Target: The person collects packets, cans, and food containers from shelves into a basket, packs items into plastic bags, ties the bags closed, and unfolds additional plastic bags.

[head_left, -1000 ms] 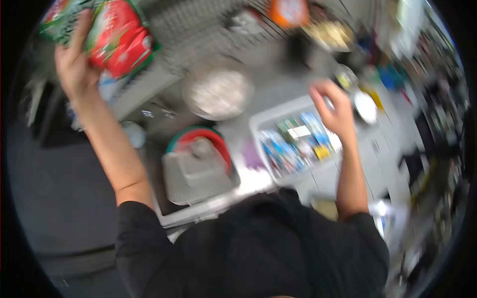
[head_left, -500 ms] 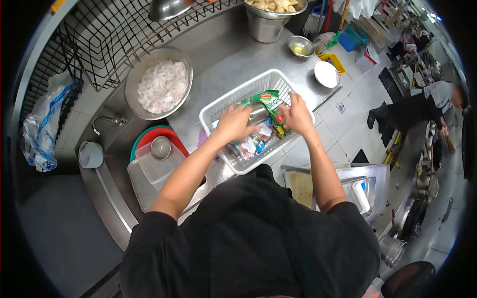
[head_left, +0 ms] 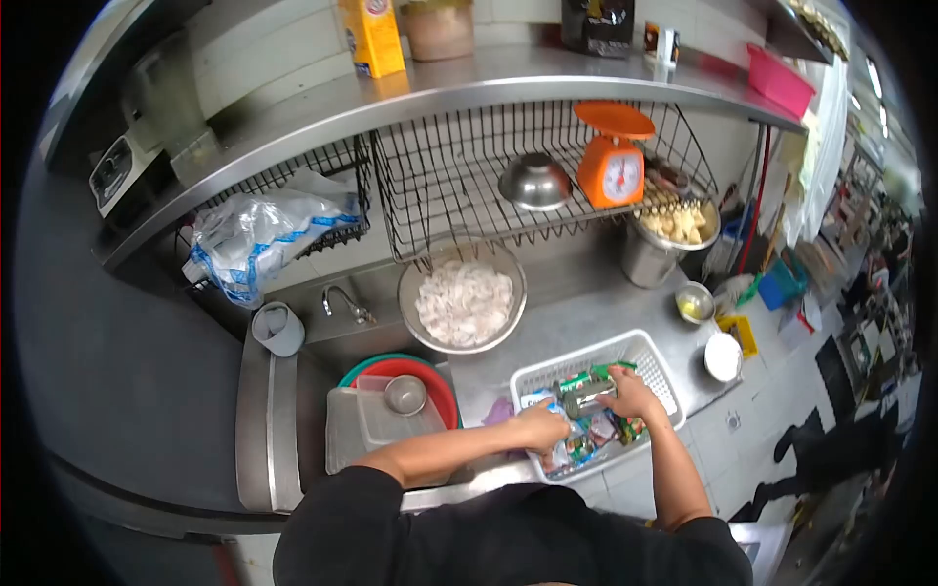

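Observation:
A white plastic basket [head_left: 664, 376] holds several packets and containers. My right hand [head_left: 635, 396] is in the basket's right side, fingers curled round the end of a silvery-grey cylindrical container [head_left: 588, 397]. Green packaging [head_left: 578, 379] lies just behind that container. My left hand [head_left: 540, 427] reaches into the left part, its fingers bent down among blue-and-white packets [head_left: 559, 453]. What those fingertips grip, if anything, is hidden.
A colander of peeled shrimp [head_left: 464, 303] stands behind the sink, near the tap [head_left: 347, 305]. An orange scale [head_left: 613, 161] and a metal bowl [head_left: 535, 183] sit on the wire rack. Small bowls [head_left: 723, 357] stand right of the basket. A person [head_left: 831, 454] is at far right.
My view has tilted up, bringing the shelf and scale into sight. My right hand has closed round the cylindrical container. My left hand has moved off it to the packets at front left.

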